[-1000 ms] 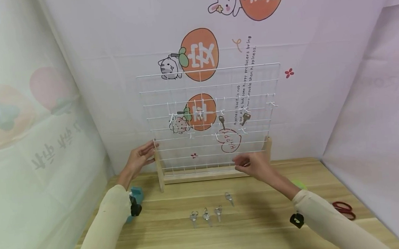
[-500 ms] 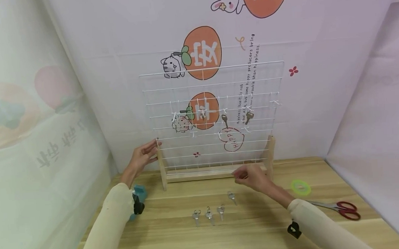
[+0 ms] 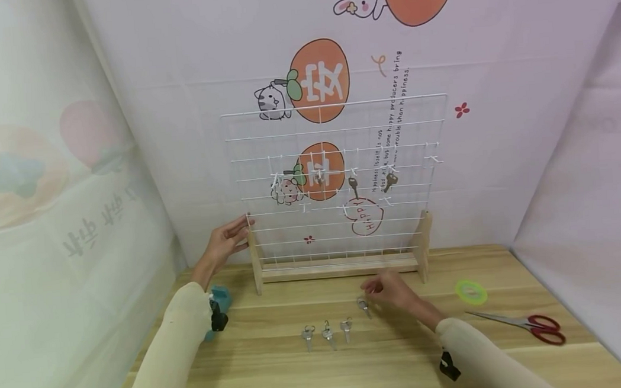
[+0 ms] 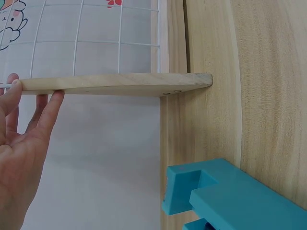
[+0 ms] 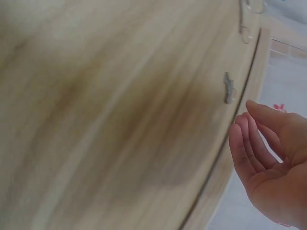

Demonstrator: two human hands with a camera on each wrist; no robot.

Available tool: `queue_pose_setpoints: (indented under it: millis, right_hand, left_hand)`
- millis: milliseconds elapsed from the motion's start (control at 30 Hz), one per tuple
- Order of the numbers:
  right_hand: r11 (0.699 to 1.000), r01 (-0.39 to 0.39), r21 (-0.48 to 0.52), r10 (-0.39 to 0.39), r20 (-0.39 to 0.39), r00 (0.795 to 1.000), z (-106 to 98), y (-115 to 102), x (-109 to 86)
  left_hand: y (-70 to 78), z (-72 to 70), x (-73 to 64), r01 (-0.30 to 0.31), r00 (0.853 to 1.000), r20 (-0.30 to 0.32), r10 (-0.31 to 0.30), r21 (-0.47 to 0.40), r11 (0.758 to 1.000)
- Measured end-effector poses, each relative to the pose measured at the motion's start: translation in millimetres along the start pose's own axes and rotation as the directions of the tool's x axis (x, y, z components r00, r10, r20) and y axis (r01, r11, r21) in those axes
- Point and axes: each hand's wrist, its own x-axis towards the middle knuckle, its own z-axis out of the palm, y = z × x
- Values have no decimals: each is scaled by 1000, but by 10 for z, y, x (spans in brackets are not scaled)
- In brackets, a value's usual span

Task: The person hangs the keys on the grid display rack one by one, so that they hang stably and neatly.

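Currently the left hand [image 3: 223, 245] is held flat, its straight fingers [image 4: 48, 108] touching the left wooden post [image 3: 255, 262] of the wire grid rack [image 3: 336, 180], left of the frame's centre. Nothing is gripped by the right hand [image 3: 388, 289]; its fingers [image 5: 249, 143] are loosely curled just above the nearest key [image 3: 362, 305], which lies on the wooden table [image 3: 395, 361], below centre. Three other keys [image 3: 327, 333] are seen lower left of it.
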Motion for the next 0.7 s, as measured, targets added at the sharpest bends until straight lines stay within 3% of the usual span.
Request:
queue_pose_setpoints:
  millis: [133, 433, 700]
  right_hand:
    - [999, -54, 0, 54, 33, 998, 106, 32, 10]
    - [1000, 12, -2, -12, 51, 999, 161, 87, 5]
    - [999, -30, 12, 30, 36, 999, 186, 103, 1]
  left_hand:
    - [2, 5, 4, 3, 1000, -3, -3, -4, 1000]
    - [-15, 8, 11, 5, 1000, -7, -5, -8, 1000]
    - [-31, -4, 16, 6, 1000, -2, -6, -18, 1000]
